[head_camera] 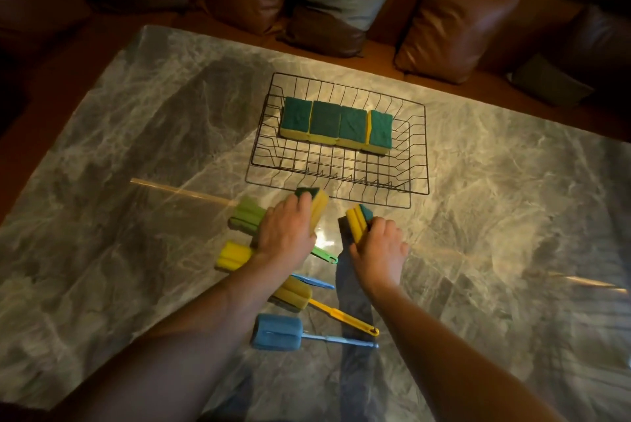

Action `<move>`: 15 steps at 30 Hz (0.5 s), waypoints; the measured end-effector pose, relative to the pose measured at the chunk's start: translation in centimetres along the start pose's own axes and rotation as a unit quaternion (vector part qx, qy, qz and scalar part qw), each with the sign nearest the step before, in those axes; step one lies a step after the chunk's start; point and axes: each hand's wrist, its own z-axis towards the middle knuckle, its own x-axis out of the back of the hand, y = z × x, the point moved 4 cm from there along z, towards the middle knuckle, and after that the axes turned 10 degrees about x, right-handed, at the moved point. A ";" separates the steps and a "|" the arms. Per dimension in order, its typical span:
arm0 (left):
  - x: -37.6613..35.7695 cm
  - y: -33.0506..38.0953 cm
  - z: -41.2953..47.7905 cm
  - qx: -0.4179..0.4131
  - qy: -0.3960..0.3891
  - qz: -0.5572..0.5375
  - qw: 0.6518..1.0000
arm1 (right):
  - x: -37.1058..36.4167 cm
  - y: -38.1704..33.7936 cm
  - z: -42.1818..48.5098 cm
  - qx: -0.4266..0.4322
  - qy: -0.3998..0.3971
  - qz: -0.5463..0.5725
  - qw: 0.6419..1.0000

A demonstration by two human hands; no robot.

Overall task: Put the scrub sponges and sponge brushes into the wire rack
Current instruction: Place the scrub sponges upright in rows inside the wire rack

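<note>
Blue foam sponge brush and yellow ribbed sponge brush lie nearest on the marbled grey table. Left hand grip closed around a yellow-green scrub sponge; right hand likewise clasps another. Farther, the black wire rack holds four rectangular sponges side by side.

Left hand, right hand each grip sponge; four in wire rack.

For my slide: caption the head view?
Both hands carry scrub sponges toward the wire rack holding four.
</note>
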 end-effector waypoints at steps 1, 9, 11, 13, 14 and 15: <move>-0.7 0.4 0.1 -0.017 -0.020 0.045 0.999 | -0.1 0.0 -0.1 0.013 -0.019 -0.013 1.000; -3.0 0.5 0.4 -0.038 -0.116 -0.072 0.990 | -0.9 2.0 -0.5 0.105 -0.068 0.069 0.990; -2.9 0.0 0.7 -0.028 -0.117 -0.142 0.983 | -0.6 2.8 -0.3 0.103 -0.036 0.083 0.991; -2.7 -0.4 1.0 0.002 -0.101 -0.173 0.980 | -0.5 3.7 0.2 0.076 -0.030 0.101 0.992; -2.6 -0.5 1.2 0.020 -0.095 -0.173 0.980 | -0.5 4.1 0.4 0.062 -0.038 0.109 0.991; -2.5 -0.6 1.3 0.039 -0.095 -0.164 0.981 | -0.6 4.3 0.6 0.049 -0.052 0.121 0.990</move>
